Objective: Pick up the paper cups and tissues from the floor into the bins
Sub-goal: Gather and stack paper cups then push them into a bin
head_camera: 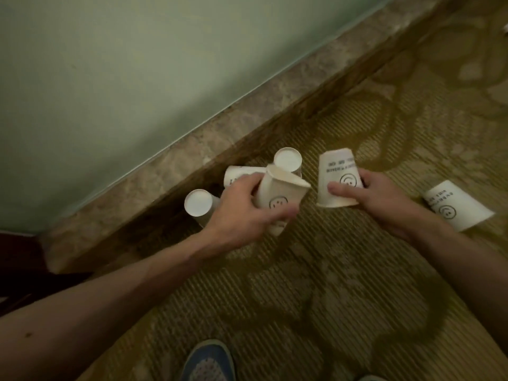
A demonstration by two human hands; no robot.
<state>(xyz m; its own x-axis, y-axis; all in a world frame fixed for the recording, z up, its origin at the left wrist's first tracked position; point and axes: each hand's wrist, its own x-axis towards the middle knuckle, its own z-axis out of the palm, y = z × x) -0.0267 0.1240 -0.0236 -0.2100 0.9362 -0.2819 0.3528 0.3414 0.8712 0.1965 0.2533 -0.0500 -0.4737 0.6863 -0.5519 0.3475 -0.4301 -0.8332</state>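
My left hand (242, 213) grips a squashed white paper cup (280, 196) with a smiley print, its bent rim pointing up. My right hand (376, 196) holds another smiley cup (336, 174) upside down, thumb across its side. Behind the left hand stand two upside-down cups (287, 160) (198, 202), and one cup (242, 175) lies on its side between them. A further cup (456, 206) lies on the carpet to the right of my right wrist. No tissue or bin is in view.
The patterned olive carpet (316, 284) runs up to a stone-look skirting (192, 149) under a pale green wall (110, 78). My blue shoe (209, 361) shows at the bottom edge. A dark piece of furniture (16, 257) sits at the far left.
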